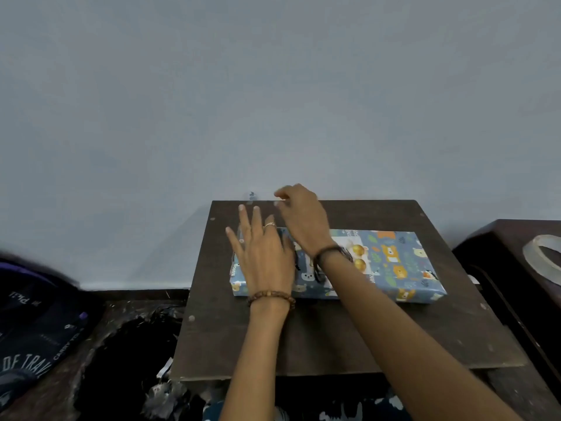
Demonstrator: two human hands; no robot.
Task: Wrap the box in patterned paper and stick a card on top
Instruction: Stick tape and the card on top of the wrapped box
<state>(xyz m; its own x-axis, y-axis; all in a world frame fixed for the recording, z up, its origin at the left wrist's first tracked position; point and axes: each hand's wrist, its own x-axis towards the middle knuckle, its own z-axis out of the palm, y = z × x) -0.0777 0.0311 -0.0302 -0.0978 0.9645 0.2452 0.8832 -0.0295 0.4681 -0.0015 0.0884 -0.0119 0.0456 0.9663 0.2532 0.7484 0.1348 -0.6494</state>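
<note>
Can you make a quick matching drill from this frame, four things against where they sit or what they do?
Things:
1. wrapped box
2. left hand
3. tape roll
4. card

Places or states:
A. on the dark furniture at the right edge of the view
B. lies flat on the brown board
C. on top of the box, partly hidden by the right wrist
D. fingers spread, resting on the box's left end

Pairs: 1-B, 2-D, 3-A, 4-C
</note>
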